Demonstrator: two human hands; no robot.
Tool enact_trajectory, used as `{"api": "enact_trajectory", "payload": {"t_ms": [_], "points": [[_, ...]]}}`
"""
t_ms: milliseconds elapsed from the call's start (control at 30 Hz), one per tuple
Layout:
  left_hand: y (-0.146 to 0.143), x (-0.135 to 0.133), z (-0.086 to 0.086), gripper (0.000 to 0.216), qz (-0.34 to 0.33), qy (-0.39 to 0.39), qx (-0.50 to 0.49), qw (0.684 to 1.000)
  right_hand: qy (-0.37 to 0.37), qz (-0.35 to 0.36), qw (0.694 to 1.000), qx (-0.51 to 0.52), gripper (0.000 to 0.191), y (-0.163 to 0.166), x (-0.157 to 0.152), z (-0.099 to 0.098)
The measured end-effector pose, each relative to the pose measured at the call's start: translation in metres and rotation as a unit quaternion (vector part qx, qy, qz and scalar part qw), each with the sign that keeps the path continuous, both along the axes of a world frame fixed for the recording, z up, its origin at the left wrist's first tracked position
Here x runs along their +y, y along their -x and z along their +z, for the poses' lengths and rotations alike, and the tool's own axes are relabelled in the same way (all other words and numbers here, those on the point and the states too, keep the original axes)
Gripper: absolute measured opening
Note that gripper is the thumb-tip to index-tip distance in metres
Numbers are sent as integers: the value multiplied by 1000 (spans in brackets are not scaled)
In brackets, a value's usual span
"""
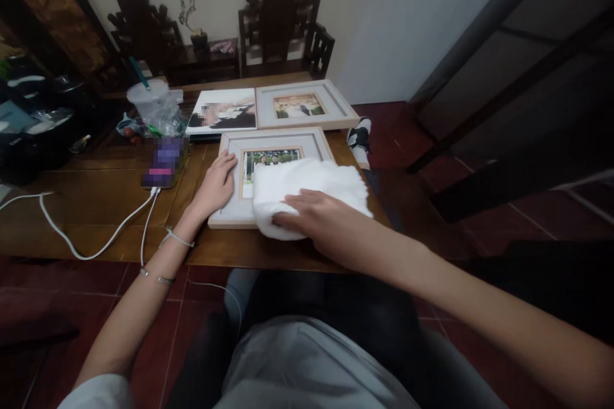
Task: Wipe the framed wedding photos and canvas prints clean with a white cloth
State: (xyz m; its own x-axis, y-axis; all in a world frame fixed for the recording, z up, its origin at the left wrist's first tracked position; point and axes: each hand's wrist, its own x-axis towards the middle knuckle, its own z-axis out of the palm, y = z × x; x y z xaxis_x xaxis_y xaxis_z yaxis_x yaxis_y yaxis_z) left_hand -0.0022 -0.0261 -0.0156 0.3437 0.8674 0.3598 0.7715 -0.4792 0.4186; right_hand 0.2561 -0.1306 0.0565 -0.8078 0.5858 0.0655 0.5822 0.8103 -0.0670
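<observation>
A pale wooden picture frame (273,142) with a photo lies flat on the brown wooden table (96,204), near its front edge. My left hand (217,184) rests on the frame's left side, fingers laid flat and apart. A folded white cloth (307,188) covers the frame's right half. My right hand (316,216) lies palm down on the cloth's near edge, fingers stretched out and pressing on it.
A second framed photo (306,105) and an unframed print (221,111) lie behind. A phone (164,162) with a white charging cable (96,236) sits left of the frame. A plastic cup with straw (152,102) stands at the back left. Dark carved chairs (281,19) line the wall.
</observation>
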Motion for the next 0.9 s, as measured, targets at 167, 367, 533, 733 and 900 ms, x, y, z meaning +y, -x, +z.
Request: {"api": "enact_trajectory", "payload": {"t_ms": [167,367,533,733,900], "points": [[1,1,-4,45,-9,-9,1,1000,46,-84,994,-45,56,-46,2,19],[1,1,-4,45,-12,-12,6,1000,-138,-184,973,6,43,-67,68,21],[1,1,-3,45,-9,-12,-3,1000,-196,-138,971,-20,46,-50,129,-9],[0,2,-3,46,2,-6,3,1000,-145,-112,981,-66,55,-33,116,-27],[-2,2,-2,48,7,-4,8,1000,-64,-70,993,-76,56,-37,50,-6]]}}
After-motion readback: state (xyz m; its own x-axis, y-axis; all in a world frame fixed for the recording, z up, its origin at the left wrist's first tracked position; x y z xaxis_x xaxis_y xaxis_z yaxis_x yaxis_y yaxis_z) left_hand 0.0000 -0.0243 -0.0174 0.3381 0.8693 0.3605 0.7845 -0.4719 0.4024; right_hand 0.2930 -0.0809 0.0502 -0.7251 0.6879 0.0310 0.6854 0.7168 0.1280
